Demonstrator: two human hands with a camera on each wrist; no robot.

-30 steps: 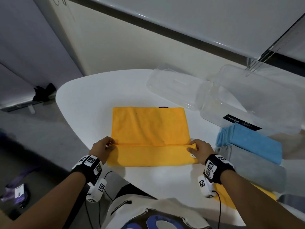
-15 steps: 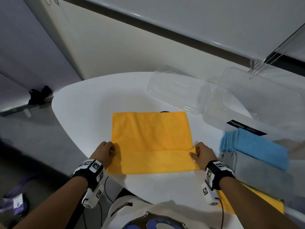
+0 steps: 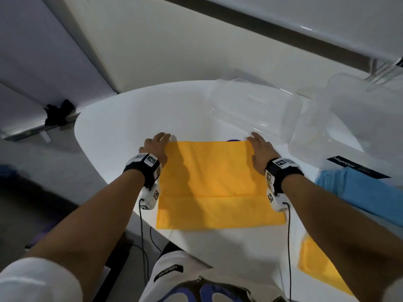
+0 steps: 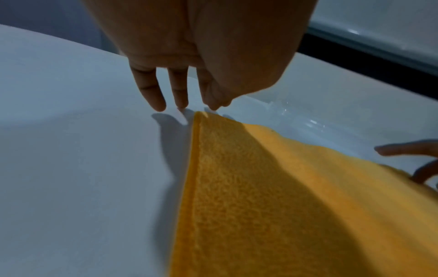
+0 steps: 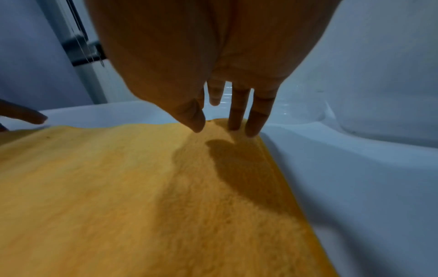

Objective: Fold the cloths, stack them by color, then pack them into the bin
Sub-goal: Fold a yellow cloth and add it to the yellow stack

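Yellow cloth (image 3: 216,171): both hands at far corners.

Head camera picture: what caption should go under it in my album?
Both hands, left hand and right hand, reach to the far corners of an orange cloth on a white table.

I worked in what looked like an office or lab: a bare white rounded table (image 3: 122,118) stood against plain pale walls (image 3: 152,51), with grey floor (image 3: 32,162) and blind cords (image 3: 379,69) hanging nearby.
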